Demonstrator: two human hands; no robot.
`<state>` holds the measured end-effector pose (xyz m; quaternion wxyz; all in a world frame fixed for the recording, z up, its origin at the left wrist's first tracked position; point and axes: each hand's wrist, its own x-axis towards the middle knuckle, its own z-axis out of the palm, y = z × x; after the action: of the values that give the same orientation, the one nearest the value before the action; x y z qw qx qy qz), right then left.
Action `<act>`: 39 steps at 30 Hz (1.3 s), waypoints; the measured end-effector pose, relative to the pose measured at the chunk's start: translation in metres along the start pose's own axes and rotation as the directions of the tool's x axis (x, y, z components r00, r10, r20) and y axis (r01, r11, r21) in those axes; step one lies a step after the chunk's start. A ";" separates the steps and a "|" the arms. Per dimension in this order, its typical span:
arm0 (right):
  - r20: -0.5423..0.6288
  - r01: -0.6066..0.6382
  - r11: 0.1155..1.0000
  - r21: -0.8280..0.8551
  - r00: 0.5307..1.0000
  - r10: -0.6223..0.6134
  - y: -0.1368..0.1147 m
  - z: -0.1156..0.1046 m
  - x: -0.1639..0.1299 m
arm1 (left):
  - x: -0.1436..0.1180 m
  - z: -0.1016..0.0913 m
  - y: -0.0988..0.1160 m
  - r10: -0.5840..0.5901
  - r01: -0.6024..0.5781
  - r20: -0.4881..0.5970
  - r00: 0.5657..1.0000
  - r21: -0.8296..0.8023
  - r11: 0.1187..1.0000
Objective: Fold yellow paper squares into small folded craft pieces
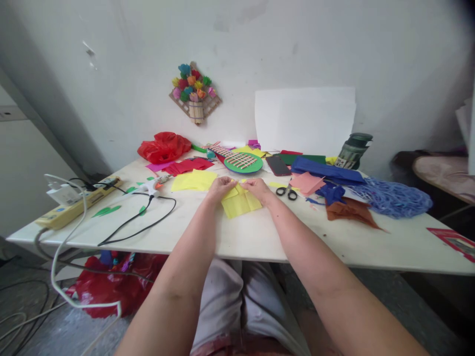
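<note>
A creased sheet of yellow crepe paper (242,204) is pinched along its far edge by both of my hands, its near part hanging down over the white table. My left hand (221,188) grips the upper left corner, fingers closed. On the upper right, my right hand (258,189) pinches the same sheet. More yellow paper (195,180) lies flat just left of my left hand. Black-handled scissors (287,192) rest to the right of my right hand. Beyond the hands sits a green guitar-shaped craft (243,162) with woven sticks on top.
A glue gun (150,188) with a looping black cord and a power strip (79,202) occupy the left side. Rightward lie a phone (278,165), pink paper (307,183), blue paper (328,170), brown paper (351,213), blue string (395,197) and a tilted dark bottle (354,151).
</note>
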<state>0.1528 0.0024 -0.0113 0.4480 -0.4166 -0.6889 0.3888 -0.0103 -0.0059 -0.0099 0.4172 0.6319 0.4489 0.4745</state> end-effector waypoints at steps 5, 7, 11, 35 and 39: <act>-0.005 0.036 0.999 0.002 0.999 -0.036 0.000 0.001 0.000 | 0.001 0.000 -0.002 -0.007 0.007 0.006 1.000 -0.036 0.999; -0.004 0.041 0.999 0.013 0.999 -0.041 -0.001 0.001 0.000 | 0.001 0.000 -0.003 -0.016 0.016 0.005 1.000 -0.054 0.998; 0.017 0.050 0.999 0.019 0.999 -0.050 -0.001 0.002 -0.001 | 0.001 0.000 -0.004 0.001 0.000 0.012 1.000 -0.072 0.997; -0.029 0.012 0.997 0.081 1.000 -0.010 -0.008 0.003 -0.002 | 0.003 0.001 0.000 0.114 -0.093 -0.089 0.989 0.219 0.971; -0.041 0.033 0.996 0.083 0.999 -0.030 -0.007 0.003 0.000 | 0.007 0.002 -0.003 0.104 -0.070 -0.116 0.988 0.268 0.961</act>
<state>0.1488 -0.0002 -0.0060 0.4847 -0.3943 -0.6694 0.4020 -0.0080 0.0012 -0.0115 0.2785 0.6689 0.5055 0.4685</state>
